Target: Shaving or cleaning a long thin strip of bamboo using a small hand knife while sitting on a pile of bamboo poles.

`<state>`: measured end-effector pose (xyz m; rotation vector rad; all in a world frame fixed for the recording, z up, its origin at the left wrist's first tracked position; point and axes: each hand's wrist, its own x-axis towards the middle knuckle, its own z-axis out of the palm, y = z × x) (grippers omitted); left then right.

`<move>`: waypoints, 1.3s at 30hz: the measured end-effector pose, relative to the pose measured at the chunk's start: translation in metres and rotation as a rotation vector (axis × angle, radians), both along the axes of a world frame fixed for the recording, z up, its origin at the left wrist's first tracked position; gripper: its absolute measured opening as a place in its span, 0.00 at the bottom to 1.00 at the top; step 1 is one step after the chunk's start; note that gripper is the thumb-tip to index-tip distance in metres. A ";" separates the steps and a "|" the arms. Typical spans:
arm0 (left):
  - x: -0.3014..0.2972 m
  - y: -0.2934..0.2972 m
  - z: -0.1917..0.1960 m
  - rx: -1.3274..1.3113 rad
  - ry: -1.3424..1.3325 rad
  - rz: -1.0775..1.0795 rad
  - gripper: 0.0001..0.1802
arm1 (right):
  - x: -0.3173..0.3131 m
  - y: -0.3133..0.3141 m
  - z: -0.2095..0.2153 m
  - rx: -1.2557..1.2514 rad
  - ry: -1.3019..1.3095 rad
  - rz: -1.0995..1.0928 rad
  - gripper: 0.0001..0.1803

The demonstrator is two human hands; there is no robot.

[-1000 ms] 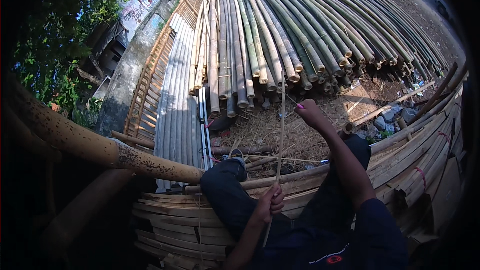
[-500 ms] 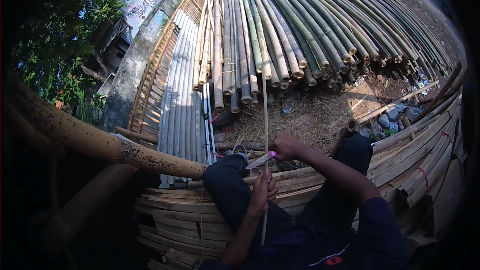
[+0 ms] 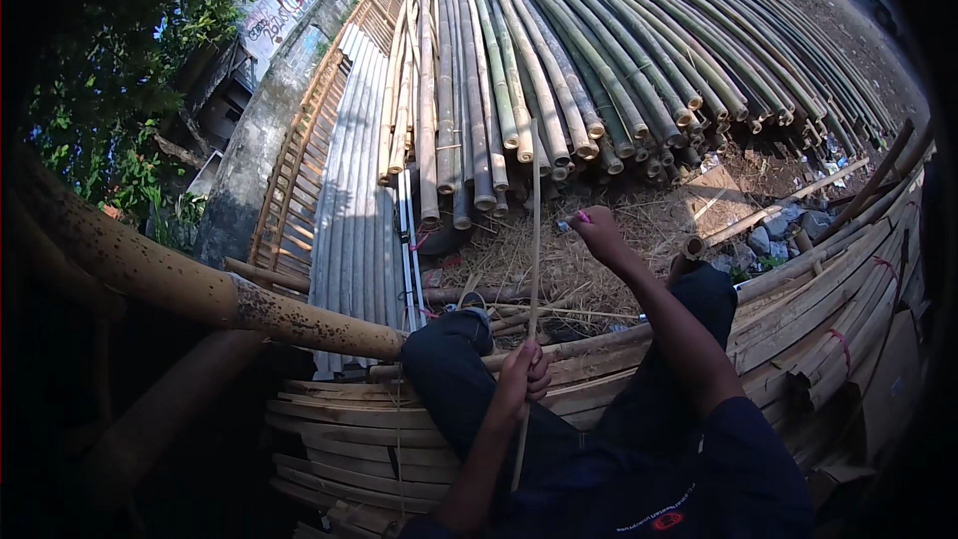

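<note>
My left hand (image 3: 524, 376) is closed around a long, thin bamboo strip (image 3: 535, 250), which stands nearly upright in front of me. Its lower end runs down over my lap, and its tip reaches up toward the bamboo pile. To the right of the strip and apart from it, my right hand (image 3: 602, 232) grips a knife (image 3: 582, 218). A bit of the pink handle shows at the fist; the blade is hard to make out from this angle.
Long bamboo poles (image 3: 609, 60) lie piled ahead. Split bamboo slats (image 3: 828, 314) are stacked around my seat. A thick spotted pole (image 3: 299, 319) crosses at left, near grey corrugated sheets (image 3: 354, 210) and a bamboo rack (image 3: 299, 155). Straw and shavings (image 3: 529, 250) cover the ground ahead.
My right hand has swung away from the strip, forward and to the right, with the knife in it. The strip's tip leans slightly more to the right; my left hand still grips it.
</note>
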<state>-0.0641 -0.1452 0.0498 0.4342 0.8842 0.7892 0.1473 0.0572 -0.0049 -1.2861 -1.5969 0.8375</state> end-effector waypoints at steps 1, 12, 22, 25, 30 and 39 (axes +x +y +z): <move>-0.006 0.004 -0.002 0.011 0.036 0.034 0.17 | -0.012 -0.011 0.009 0.012 -0.142 0.131 0.19; 0.001 0.010 -0.008 0.105 0.354 0.125 0.17 | -0.070 -0.070 0.015 0.252 -0.506 0.644 0.13; 0.020 -0.034 -0.007 -0.018 0.176 0.004 0.16 | 0.017 0.035 0.018 -0.095 -0.248 -0.148 0.18; 0.005 -0.019 -0.011 0.005 0.065 0.067 0.16 | -0.014 0.000 0.020 -0.081 -0.319 0.216 0.18; -0.005 0.001 -0.008 0.046 0.206 0.099 0.16 | -0.065 -0.069 0.017 0.021 -0.401 0.630 0.17; 0.007 -0.016 -0.001 0.133 0.431 0.094 0.16 | -0.044 -0.011 -0.005 0.047 -0.380 0.158 0.17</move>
